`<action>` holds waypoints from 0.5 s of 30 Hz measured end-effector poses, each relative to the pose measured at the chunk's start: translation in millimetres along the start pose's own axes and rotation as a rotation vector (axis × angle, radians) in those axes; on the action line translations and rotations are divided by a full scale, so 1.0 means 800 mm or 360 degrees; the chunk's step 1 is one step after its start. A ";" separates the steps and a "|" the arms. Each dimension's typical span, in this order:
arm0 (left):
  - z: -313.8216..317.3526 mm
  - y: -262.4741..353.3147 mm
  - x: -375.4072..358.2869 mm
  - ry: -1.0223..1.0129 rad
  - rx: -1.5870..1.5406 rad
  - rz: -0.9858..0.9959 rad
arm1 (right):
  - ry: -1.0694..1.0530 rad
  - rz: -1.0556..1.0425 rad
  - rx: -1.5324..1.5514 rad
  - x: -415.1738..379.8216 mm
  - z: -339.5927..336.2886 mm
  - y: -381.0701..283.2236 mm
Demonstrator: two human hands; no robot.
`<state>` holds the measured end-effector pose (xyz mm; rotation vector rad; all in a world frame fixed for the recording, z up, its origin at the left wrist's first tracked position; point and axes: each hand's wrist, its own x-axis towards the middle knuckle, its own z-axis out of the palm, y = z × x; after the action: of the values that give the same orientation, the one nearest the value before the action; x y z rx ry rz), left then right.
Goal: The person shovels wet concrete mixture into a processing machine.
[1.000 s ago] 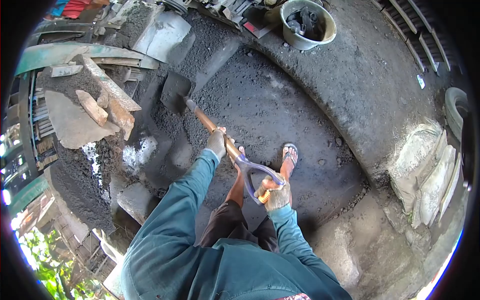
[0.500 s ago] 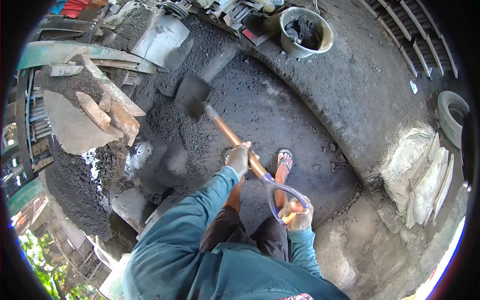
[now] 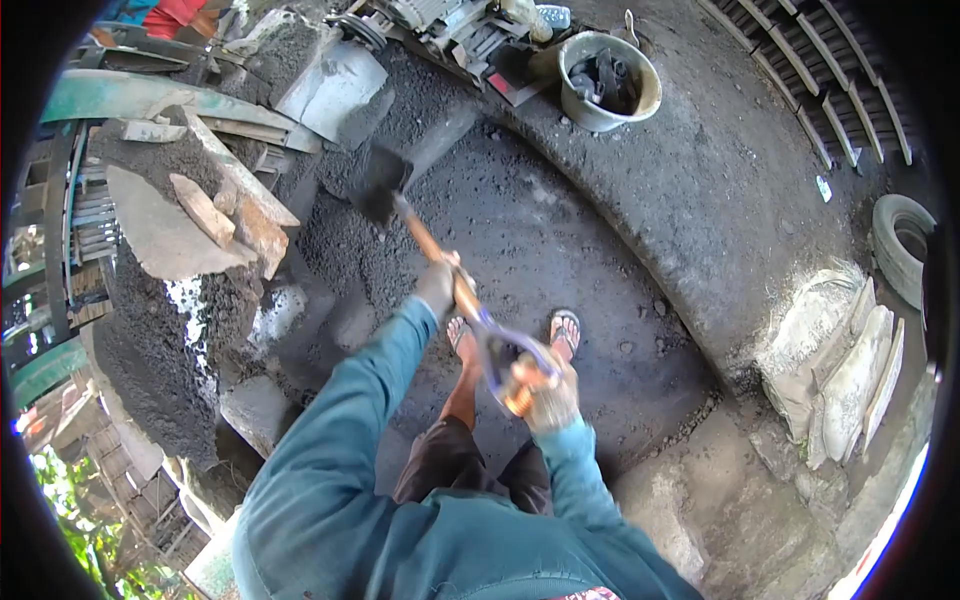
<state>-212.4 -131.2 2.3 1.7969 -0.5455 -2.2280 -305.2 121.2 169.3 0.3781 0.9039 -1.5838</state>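
A shovel (image 3: 424, 238) with a wooden shaft, a dark blade and a purple D-shaped handle slants across the pit in front of me. My left hand (image 3: 438, 284), in a greyish glove, is wrapped round the lower shaft. At the other end, my right hand (image 3: 548, 392), also gloved, is closed on the grip of the D-handle. The blade is at the dark, loose heap of soil (image 3: 345, 235) to the left; blur hides whether it is sunk in. My sandalled feet (image 3: 564, 332) stand on the dark floor below the shaft.
A bucket (image 3: 645, 103) with dark objects inside stands on the raised ledge above. Stone slabs and a wood block (image 3: 203, 210) are piled at left. A tyre (image 3: 890, 245) and a stack of pale sacks (image 3: 848, 375) lie at right. Another person's red clothing (image 3: 170, 18) shows at top left.
The shovel has moved forward and left, its blade shifting slightly toward the heap. Both hands have travelled with it, my right hand coming up and inward from the right.
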 end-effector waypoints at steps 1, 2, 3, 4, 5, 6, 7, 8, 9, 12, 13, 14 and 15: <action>-0.001 -0.023 0.001 0.0035 -0.0044 -0.0080 | 0.0071 -0.0159 -0.0588 -0.022 0.018 -0.023; -0.005 -0.044 -0.004 0.0087 -0.0093 -0.0180 | 0.0343 -0.0123 -0.0401 -0.032 -0.001 -0.012; -0.010 -0.067 -0.011 0.0215 -0.0043 -0.0178 | 0.0334 -0.0086 -0.0199 -0.034 -0.020 -0.004; -0.003 -0.073 -0.011 0.0320 0.0002 -0.0145 | 0.0302 -0.0079 -0.0007 -0.024 -0.025 -0.006; 0.002 -0.073 -0.010 0.0421 0.0037 -0.0100 | 0.0366 -0.0032 0.0082 -0.018 -0.029 -0.008; -0.006 -0.062 -0.006 0.0299 0.0050 -0.0065 | 0.0355 0.0000 -0.0024 -0.005 -0.032 -0.005; -0.026 -0.050 -0.001 0.0182 0.0068 -0.0045 | 0.0358 0.0040 -0.0125 0.011 -0.019 -0.005; -0.042 -0.048 -0.003 0.0065 0.0086 -0.0032 | 0.0368 0.0083 -0.0225 0.021 -0.008 -0.001; -0.046 -0.044 -0.014 0.0096 -0.0043 -0.0100 | 0.0273 0.0102 -0.0472 0.027 0.002 0.006; -0.045 -0.036 -0.048 0.0086 -0.0292 -0.0278 | 0.0141 0.0134 -0.0522 -0.015 0.026 -0.008; -0.045 -0.067 -0.059 0.0026 -0.0306 -0.0337 | 0.0343 0.0064 -0.0472 -0.041 0.005 0.001; -0.048 -0.123 -0.055 -0.0077 -0.0236 -0.0136 | 0.0538 -0.0018 -0.0432 -0.073 -0.020 0.005; -0.061 -0.195 -0.028 -0.0001 -0.0298 -0.0244 | 0.0615 -0.0083 -0.0321 -0.109 -0.035 0.001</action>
<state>-151.1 11.6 -52.7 1.7954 -0.1968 -2.2910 -290.8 201.4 211.1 0.5301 1.3674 -1.4741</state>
